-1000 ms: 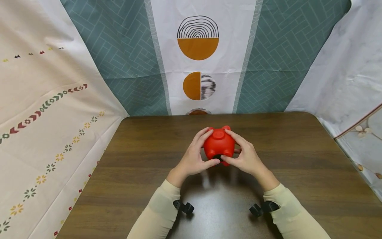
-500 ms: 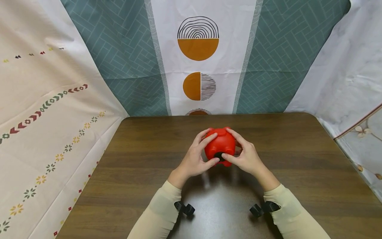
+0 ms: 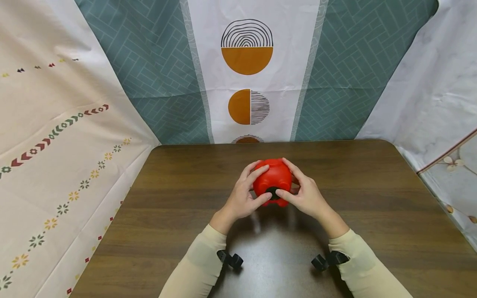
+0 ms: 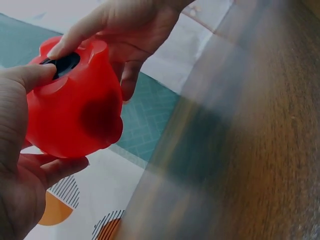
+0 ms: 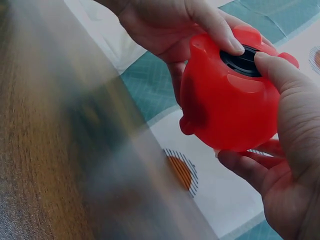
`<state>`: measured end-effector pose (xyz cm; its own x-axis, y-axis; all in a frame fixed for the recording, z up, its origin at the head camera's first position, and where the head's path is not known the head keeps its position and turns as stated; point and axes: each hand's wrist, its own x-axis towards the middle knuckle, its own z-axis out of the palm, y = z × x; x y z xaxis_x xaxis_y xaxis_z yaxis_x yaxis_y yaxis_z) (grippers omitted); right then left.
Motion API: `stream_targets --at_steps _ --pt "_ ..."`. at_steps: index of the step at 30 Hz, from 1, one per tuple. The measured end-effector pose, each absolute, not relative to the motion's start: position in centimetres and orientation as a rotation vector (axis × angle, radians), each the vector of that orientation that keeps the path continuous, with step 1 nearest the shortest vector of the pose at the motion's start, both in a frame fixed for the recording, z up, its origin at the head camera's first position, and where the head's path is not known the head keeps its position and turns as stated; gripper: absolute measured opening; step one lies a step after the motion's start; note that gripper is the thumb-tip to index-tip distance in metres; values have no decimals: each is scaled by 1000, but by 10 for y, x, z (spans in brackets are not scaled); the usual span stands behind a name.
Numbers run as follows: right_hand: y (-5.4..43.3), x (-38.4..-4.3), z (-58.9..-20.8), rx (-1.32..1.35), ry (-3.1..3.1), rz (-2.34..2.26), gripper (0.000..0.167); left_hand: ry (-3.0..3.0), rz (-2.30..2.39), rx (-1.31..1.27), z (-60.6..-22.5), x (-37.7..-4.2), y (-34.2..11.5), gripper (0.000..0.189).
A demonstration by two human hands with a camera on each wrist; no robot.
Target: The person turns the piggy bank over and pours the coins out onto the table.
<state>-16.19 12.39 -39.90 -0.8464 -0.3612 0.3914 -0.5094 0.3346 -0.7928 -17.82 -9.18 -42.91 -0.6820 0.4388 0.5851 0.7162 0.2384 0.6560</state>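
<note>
A red piggy bank is held up between both hands over the wooden table. Its underside, with stubby feet and a round black stopper, faces the head camera. The left hand grips one side, fingers curled over the body, and its thumb rests on the stopper. From the other side the right hand holds the bank the same way, thumb tip also on the stopper. In the right wrist view the black stopper sits in the belly, both thumbs on its edges. The snout is hidden from the head camera.
The brown wooden table spreads below the hands. Patterned cloth hangs behind its far edge, with pale cloths on the left and right. Each sleeved forearm bears a black wrist camera.
The piggy bank has been tipped in the hands: its snout has rolled away out of the head view and the black stopper has turned toward the camera. The thumbs have moved with it.
</note>
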Motion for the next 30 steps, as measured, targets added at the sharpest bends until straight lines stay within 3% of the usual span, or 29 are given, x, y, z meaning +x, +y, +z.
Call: stream_targets --at_steps 10,22,30 --pt "125 -162 -401 956 -2328 1408 87 -2262 -1540 -946 -397 -162 -96 62" --pt "120 -163 -403 1100 -2260 1339 104 -2208 -1613 -988 -400 -166 -97 65" --pt "127 -186 -439 1104 -2244 1130 105 -2265 -1583 -983 -421 -180 -96 69"
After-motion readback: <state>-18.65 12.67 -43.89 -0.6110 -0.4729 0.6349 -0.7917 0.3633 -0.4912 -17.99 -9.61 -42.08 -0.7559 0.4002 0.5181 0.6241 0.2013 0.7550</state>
